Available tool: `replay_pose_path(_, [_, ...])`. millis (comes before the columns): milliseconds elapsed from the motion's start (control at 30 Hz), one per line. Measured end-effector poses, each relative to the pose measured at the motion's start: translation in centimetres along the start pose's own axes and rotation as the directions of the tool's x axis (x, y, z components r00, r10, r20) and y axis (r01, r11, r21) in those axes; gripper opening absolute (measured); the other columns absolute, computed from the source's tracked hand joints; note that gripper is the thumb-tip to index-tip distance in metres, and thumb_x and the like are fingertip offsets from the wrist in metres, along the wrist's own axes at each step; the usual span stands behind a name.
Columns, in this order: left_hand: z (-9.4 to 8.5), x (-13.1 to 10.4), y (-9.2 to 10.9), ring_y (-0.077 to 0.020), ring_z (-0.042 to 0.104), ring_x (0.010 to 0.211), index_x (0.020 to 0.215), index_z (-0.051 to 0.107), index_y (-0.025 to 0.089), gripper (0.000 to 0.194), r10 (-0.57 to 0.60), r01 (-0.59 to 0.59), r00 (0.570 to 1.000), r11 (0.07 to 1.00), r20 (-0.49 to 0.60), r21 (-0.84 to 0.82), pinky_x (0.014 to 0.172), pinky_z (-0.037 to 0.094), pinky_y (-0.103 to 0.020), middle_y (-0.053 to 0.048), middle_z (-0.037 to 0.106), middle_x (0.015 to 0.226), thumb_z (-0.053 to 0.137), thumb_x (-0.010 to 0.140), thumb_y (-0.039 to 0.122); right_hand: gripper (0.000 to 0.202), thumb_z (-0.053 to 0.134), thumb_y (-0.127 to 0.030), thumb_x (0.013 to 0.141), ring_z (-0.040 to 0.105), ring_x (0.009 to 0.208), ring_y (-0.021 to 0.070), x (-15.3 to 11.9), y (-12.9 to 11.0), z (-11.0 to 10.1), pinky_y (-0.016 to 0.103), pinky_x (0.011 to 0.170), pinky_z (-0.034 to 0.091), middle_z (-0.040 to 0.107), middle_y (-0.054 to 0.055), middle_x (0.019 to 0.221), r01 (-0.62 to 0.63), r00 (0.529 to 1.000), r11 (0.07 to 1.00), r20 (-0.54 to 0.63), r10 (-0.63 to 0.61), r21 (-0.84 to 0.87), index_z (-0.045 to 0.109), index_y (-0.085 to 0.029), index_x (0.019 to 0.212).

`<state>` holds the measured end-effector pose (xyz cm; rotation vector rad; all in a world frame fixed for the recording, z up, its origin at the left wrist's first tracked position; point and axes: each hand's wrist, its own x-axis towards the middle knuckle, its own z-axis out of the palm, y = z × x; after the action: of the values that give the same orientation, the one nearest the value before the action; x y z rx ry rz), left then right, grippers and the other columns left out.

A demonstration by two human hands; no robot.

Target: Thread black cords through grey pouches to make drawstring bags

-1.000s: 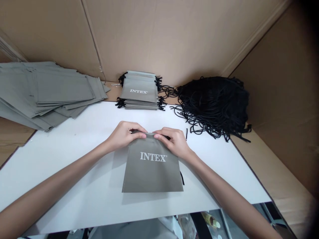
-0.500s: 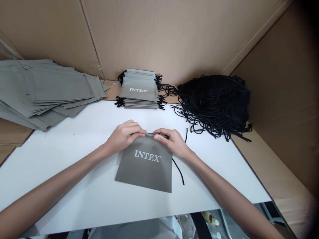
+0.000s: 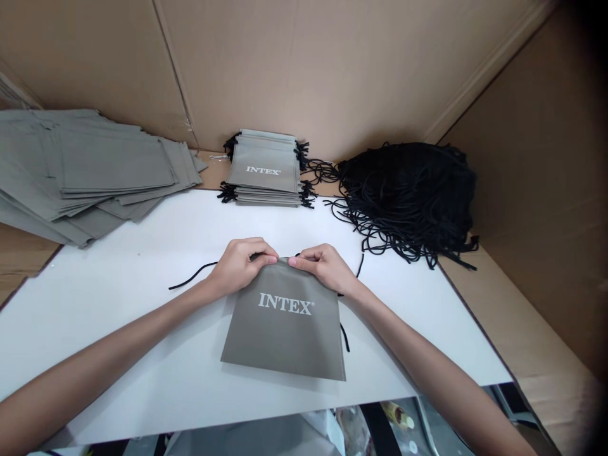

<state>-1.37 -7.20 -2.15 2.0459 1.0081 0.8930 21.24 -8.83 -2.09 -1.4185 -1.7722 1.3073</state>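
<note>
A grey flat bag (image 3: 285, 335) printed INTEX lies over the white table. My left hand (image 3: 242, 263) pinches its top edge near the middle, thumb against forefinger. Just to the right, my right hand (image 3: 325, 269) pinches the same edge, with a small gap between the two thumbs. A black cord (image 3: 192, 277) sticks out to the left behind my left hand. More black cord (image 3: 346, 339) shows at the bag's right side, partly covered by my right hand and the bag.
Loose grey bags (image 3: 114, 158) are heaped at the back left. In the back middle stands a stack of INTEX bags (image 3: 263, 161) with black cord ends. A pile of black cords (image 3: 413, 196) sits at the back right. Cardboard walls (image 3: 308, 69) enclose the table (image 3: 142, 373).
A black cord end now shows to the left of my left hand. The bag has shifted slightly towards me and right, and both hands have closed in on its top edge.
</note>
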Motion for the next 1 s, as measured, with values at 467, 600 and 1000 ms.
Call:
replay_pose_path(467, [-0.2, 0.4, -0.4, -0.0192, 0.068, 0.081, 0.081, 0.077, 0.020, 0.013, -0.217, 0.216, 0.976, 0.973, -0.005, -0.076, 0.073, 0.048, -0.029, -0.003, 0.077, 0.087, 0.073, 0.081, 0.032, 0.053, 0.057, -0.058, 0.089, 0.035, 0.056, 0.0115, 0.1, 0.1, 0.5, 0.027, 0.054, 0.027, 0.039, -0.004, 0.054, 0.030, 0.995, 0.971, -0.086, -0.052, -0.238, 0.048, -0.019, 0.054])
replay_pose_path(600, [-1.5, 1.2, -1.1, -0.0208, 0.068, 0.078, 0.084, 0.077, 0.017, 0.033, -0.350, 0.378, 0.925, 0.890, 0.148, -0.257, 0.071, 0.049, -0.030, -0.007, 0.077, 0.086, 0.073, 0.078, 0.049, 0.050, 0.057, -0.059, 0.089, 0.038, 0.056, 0.0119, 0.2, 0.9, 0.0, 0.026, 0.053, 0.028, 0.044, -0.004, 0.055, 0.045, 0.990, 0.976, -0.123, -0.072, -0.211, 0.057, -0.018, 0.059])
replay_pose_path(1000, [-0.9, 0.7, -1.5, -0.0150, 0.056, 0.071, 0.079, 0.067, 0.017, 0.030, -0.248, 0.290, 0.953, 0.914, 0.177, -0.284, 0.068, 0.042, -0.027, 0.000, 0.063, 0.074, 0.059, 0.088, 0.044, 0.043, 0.061, -0.053, 0.089, 0.044, 0.061, 0.0130, -0.2, 0.6, -0.2, 0.026, 0.057, 0.033, 0.055, -0.001, 0.063, 0.143, 0.984, 0.981, -0.090, -0.156, -0.130, 0.066, -0.016, 0.067])
